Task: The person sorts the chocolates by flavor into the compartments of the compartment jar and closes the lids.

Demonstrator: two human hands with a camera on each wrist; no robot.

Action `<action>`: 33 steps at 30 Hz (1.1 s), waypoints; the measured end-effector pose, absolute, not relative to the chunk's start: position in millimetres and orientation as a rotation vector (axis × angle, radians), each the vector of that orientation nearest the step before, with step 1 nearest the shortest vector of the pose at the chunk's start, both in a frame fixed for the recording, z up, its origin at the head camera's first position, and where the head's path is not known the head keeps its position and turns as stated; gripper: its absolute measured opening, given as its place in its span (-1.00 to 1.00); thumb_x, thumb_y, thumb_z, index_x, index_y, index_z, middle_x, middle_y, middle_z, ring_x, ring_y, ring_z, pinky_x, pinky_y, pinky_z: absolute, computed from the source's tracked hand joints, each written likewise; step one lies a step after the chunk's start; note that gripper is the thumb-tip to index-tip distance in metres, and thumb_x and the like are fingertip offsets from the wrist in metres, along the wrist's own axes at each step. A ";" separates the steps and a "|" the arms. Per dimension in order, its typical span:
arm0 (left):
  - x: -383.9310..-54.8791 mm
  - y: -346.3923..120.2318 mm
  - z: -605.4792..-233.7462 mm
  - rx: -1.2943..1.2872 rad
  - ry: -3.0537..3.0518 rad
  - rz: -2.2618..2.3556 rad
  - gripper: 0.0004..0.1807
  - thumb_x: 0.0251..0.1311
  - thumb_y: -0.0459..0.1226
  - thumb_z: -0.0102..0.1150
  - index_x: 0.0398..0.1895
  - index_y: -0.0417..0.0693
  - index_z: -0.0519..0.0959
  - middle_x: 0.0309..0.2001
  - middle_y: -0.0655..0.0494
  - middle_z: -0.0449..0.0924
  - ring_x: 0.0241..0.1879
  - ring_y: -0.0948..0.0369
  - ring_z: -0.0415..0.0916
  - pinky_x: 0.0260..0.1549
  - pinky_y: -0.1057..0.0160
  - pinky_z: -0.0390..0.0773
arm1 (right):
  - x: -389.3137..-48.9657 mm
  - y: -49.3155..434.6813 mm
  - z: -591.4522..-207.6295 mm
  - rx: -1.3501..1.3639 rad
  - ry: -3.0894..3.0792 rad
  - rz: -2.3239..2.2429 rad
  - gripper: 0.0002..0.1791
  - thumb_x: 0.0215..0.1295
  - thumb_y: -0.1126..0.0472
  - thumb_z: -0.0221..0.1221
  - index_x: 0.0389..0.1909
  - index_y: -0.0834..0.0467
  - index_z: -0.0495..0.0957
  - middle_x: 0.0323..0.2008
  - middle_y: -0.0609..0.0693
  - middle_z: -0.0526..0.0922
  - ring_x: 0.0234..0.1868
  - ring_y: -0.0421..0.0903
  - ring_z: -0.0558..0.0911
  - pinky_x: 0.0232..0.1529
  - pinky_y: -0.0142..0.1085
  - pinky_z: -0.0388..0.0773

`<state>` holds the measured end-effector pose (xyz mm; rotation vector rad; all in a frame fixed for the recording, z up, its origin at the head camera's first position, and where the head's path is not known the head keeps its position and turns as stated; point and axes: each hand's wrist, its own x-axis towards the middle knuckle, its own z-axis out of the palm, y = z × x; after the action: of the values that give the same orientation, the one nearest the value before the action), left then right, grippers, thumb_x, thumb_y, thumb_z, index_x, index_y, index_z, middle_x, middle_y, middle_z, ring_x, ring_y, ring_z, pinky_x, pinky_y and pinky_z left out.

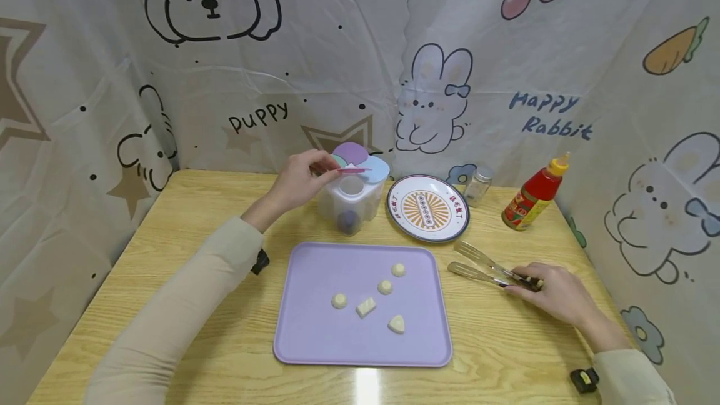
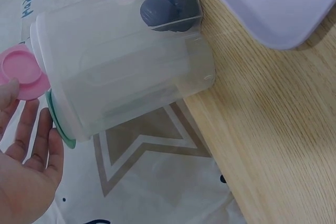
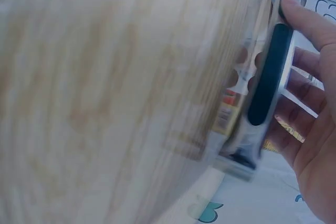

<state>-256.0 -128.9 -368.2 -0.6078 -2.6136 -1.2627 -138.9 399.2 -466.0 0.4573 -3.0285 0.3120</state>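
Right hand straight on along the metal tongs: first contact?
With the metal tongs leading, the right hand would probably meet the lilac rectangular tray near its far right corner; the round white plate looks almost as close, tip height unclear.

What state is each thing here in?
Pink lid: raised, pinched by the left hand
Blue lid: down
Canister: upright, dark contents inside
Tongs: spread, in the right hand
Sauce bottle: upright
Clear jar: upright, capped
Tray: flat, bearing five white pieces
Plate: printed face showing
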 end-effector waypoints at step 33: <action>-256.2 -129.9 -368.1 -0.610 -2.626 -1.270 -0.86 0.43 -0.30 0.31 -0.06 -0.16 0.71 -0.05 -0.11 0.75 -0.08 0.02 0.68 -0.01 0.08 0.66 | -220.5 265.9 -393.6 0.902 -2.653 0.538 -0.35 0.23 0.00 0.48 0.29 0.19 0.60 0.11 0.17 0.70 0.04 0.11 0.70 0.03 0.10 0.69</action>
<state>-256.2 -129.9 -368.1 -0.6099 -2.6261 -1.2699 -220.5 265.9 -393.6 0.9017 -2.6535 0.5380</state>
